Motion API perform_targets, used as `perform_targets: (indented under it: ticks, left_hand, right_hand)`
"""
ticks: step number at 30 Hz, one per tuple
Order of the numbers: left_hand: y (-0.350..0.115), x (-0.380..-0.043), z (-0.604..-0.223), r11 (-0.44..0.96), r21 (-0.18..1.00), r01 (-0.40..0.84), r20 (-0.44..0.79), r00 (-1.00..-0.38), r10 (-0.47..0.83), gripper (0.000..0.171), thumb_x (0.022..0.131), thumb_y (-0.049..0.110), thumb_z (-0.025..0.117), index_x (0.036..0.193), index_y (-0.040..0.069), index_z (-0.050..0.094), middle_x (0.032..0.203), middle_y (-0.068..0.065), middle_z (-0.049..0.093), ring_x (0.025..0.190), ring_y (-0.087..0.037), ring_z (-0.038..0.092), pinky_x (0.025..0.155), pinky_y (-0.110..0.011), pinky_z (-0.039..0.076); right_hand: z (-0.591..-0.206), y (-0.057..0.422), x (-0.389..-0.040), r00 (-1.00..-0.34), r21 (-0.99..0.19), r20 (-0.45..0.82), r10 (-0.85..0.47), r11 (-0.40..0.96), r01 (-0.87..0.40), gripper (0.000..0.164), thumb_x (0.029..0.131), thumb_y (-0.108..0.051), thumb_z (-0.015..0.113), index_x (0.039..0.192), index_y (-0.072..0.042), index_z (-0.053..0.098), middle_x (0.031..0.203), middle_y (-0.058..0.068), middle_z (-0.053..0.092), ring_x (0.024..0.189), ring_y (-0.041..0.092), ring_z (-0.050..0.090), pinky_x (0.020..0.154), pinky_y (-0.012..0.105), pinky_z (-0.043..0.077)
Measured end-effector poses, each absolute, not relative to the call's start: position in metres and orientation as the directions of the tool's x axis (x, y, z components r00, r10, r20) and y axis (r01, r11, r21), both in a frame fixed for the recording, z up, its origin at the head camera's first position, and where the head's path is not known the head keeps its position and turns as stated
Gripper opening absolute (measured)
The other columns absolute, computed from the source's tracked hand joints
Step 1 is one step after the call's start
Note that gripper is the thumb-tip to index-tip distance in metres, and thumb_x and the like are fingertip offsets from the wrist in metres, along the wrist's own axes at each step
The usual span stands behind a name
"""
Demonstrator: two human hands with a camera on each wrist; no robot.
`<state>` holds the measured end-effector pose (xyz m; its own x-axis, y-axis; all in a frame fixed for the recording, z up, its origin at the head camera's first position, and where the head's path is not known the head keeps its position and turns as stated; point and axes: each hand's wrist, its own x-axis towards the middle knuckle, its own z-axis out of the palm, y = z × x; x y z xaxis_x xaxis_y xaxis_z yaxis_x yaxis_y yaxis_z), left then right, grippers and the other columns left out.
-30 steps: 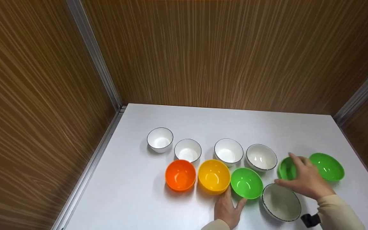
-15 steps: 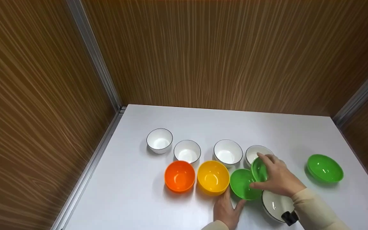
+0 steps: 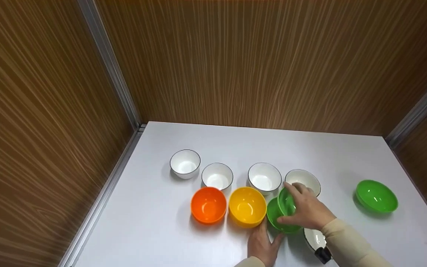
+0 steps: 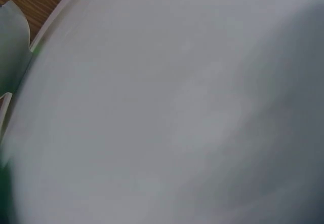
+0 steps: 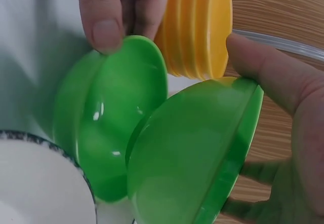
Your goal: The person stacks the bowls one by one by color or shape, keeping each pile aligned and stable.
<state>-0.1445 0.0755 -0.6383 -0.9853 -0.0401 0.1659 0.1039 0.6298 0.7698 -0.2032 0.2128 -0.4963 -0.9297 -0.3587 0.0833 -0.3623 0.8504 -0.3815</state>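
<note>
My right hand holds a green bowl by its rim, thumb on the near side and fingers on the far side. That bowl is tilted, its base dipping into a second green bowl on the table. At the second bowl's near side, my left hand holds it with the thumb at the rim and fingers reaching between it and the yellow bowls. The right wrist view shows the held bowl from outside, above the lower bowl. The left wrist view has mostly blurred white tabletop.
An orange bowl stands left of the yellow stack. Behind are white bowls, such as one at far left and one near my right hand. My right forearm partly hides another white bowl. A green bowl sits at right.
My right hand has taken a green bowl from the right and carried it left onto the green bowl by my left hand. The left hand stays in place.
</note>
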Motion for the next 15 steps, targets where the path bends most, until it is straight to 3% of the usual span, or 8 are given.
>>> perform_targets:
  ticks: [15]
  left_hand:
    - [0.076,-0.146,-0.635,0.638,0.768,0.058,0.11,-0.993,-0.043,0.075,0.078,0.046,0.066,0.139,0.017,0.036,0.135,0.004,0.046,0.117,-0.01,0.045,0.099,-0.028,0.037]
  right_hand:
    - [-0.508,0.201,-0.207,-0.921,-0.35,0.073,-0.383,0.855,-0.383,0.107,0.051,-0.056,0.081,0.138,-0.012,0.037,0.129,0.024,0.039,0.108,0.043,0.045,0.077,0.059,0.046]
